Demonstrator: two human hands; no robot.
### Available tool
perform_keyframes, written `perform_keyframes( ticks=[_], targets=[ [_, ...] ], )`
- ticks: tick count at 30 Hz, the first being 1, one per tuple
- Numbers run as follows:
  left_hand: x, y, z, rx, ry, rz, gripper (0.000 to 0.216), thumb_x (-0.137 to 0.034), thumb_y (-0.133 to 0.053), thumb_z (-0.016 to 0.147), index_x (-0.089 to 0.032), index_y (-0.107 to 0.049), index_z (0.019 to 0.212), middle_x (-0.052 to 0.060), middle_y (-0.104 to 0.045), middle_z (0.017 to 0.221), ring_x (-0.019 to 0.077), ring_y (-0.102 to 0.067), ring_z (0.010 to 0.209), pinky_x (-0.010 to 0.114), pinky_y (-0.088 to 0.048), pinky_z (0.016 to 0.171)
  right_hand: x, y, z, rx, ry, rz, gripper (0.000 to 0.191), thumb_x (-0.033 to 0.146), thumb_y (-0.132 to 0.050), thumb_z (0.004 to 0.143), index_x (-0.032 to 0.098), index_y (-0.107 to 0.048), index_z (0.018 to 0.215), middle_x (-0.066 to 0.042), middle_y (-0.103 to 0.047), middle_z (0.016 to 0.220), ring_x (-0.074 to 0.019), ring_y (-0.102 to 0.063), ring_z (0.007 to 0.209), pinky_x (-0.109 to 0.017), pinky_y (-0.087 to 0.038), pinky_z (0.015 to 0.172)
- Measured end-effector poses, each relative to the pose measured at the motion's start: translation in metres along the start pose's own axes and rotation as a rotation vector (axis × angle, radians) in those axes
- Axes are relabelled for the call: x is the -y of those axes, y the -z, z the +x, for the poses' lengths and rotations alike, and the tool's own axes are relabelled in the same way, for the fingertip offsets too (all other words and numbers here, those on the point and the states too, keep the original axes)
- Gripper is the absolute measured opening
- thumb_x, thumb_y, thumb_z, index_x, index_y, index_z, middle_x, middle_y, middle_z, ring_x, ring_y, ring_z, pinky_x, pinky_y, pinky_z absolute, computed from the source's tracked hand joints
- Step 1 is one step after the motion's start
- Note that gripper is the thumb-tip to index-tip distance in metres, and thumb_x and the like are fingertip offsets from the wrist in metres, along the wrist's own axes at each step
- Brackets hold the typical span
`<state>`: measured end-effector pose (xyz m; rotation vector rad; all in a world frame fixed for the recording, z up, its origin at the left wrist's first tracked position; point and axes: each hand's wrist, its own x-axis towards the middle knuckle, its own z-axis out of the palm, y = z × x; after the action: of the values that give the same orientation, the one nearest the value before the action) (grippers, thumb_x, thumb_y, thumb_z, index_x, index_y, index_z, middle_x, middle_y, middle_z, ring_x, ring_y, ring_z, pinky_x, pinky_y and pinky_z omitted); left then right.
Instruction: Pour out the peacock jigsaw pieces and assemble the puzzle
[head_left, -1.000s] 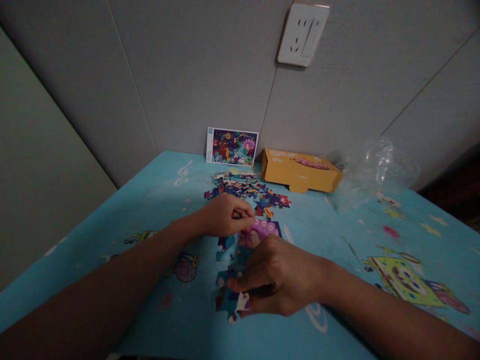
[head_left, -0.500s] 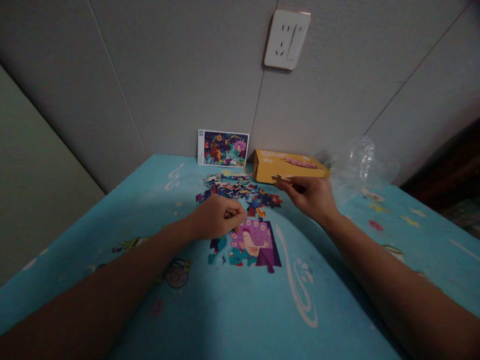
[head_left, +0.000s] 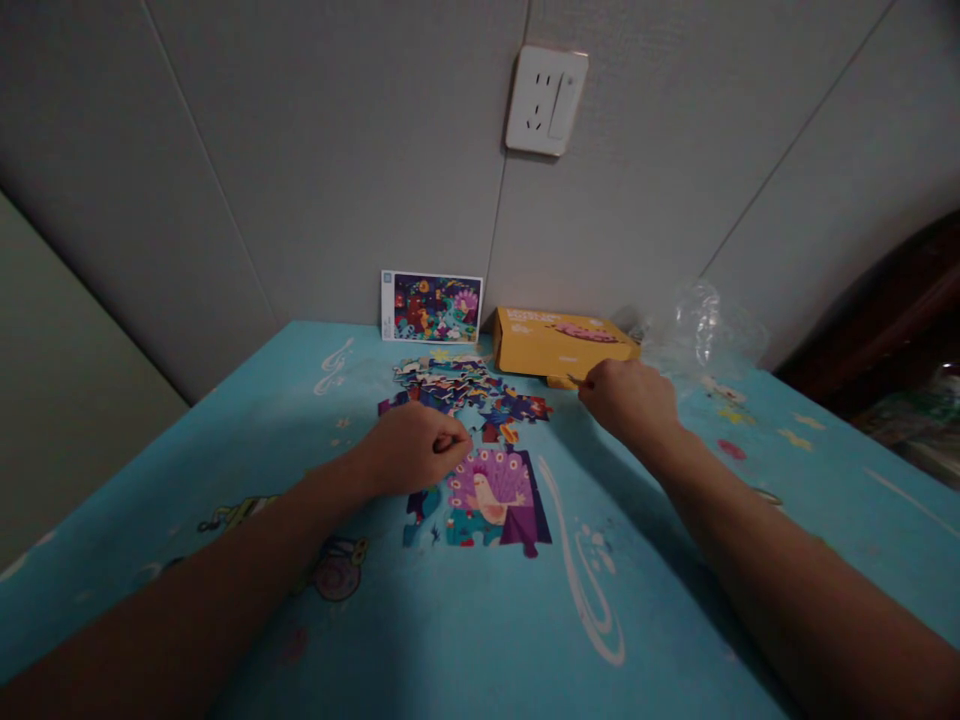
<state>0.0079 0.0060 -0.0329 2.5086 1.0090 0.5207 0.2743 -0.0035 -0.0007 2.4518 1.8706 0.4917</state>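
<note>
A joined patch of jigsaw with a purple peacock (head_left: 491, 500) lies on the blue cartoon tablecloth (head_left: 465, 620). My left hand (head_left: 409, 450) rests curled in a fist at the patch's upper left edge; whatever its fingers hold is hidden. Behind it is a heap of loose puzzle pieces (head_left: 457, 385). My right hand (head_left: 626, 400) is closed at the front edge of the yellow box (head_left: 559, 345), pinching a small thin thing that looks like a puzzle piece, just right of the heap.
A reference picture card (head_left: 433, 307) leans on the grey wall behind the heap. Crumpled clear plastic (head_left: 701, 335) lies right of the box. A white wall socket (head_left: 545, 98) sits above. Dark furniture (head_left: 892, 330) stands at the far right.
My right hand left the near puzzle pieces, lifted a piece, and carried it back to the yellow box's front edge. My left hand stayed by the peacock patch. The camera tilted up.
</note>
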Motion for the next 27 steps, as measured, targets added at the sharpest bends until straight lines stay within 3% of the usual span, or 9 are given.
perform_keyframes(
  ticks=[4, 10, 19, 23, 27],
  targets=[
    [-0.002, 0.001, 0.001, 0.023, 0.007, 0.000, 0.022, -0.025, -0.056, 0.080, -0.016, -0.075, 0.079, -0.003, -0.052, 0.046, 0.0076, -0.044, 0.043, 0.020, -0.027, 0.047, 0.000, -0.002, 0.001, 0.066, -0.015, 0.008, 0.027, 0.025, -0.052, 0.085, 0.014, -0.074, 0.097, -0.019, -0.072, 0.093, -0.0308, -0.069, 0.088, -0.032, -0.049, 0.065],
    [-0.002, 0.000, 0.000, 0.038, -0.033, -0.036, 0.020, -0.024, -0.056, 0.081, -0.016, -0.074, 0.078, -0.005, -0.049, 0.044, 0.0071, -0.043, 0.042, 0.020, -0.028, 0.048, 0.003, -0.005, 0.000, 0.180, 0.083, 0.103, 0.037, 0.047, -0.058, 0.085, 0.014, -0.074, 0.090, -0.019, -0.072, 0.091, -0.0302, -0.069, 0.088, -0.033, -0.049, 0.065],
    [-0.008, 0.001, -0.003, 0.066, -0.045, -0.119, 0.021, -0.022, -0.056, 0.080, -0.013, -0.070, 0.068, -0.005, -0.049, 0.042, 0.0062, -0.040, 0.039, 0.019, -0.028, 0.045, 0.013, -0.004, -0.006, 0.090, 0.083, 0.128, 0.034, 0.041, -0.053, 0.088, 0.015, -0.075, 0.089, -0.019, -0.072, 0.087, -0.0300, -0.069, 0.082, -0.035, -0.047, 0.064],
    [-0.009, 0.000, -0.003, 0.113, -0.032, -0.173, 0.022, -0.021, -0.054, 0.081, -0.013, -0.068, 0.066, -0.003, -0.055, 0.043, 0.0064, -0.044, 0.039, 0.018, -0.029, 0.045, 0.025, -0.002, -0.012, -0.015, 0.291, 0.260, 0.032, 0.041, -0.051, 0.090, 0.019, -0.074, 0.097, -0.012, -0.073, 0.089, -0.0245, -0.067, 0.082, -0.031, -0.045, 0.067],
    [-0.010, 0.000, -0.003, 0.111, -0.024, -0.192, 0.022, -0.021, -0.055, 0.081, -0.013, -0.068, 0.066, -0.003, -0.057, 0.044, 0.0068, -0.047, 0.041, 0.018, -0.031, 0.046, 0.032, -0.008, -0.016, -0.093, 0.478, 0.345, 0.034, 0.044, -0.058, 0.088, 0.017, -0.073, 0.103, -0.012, -0.069, 0.098, -0.0245, -0.063, 0.094, -0.030, -0.044, 0.076]
  ],
)
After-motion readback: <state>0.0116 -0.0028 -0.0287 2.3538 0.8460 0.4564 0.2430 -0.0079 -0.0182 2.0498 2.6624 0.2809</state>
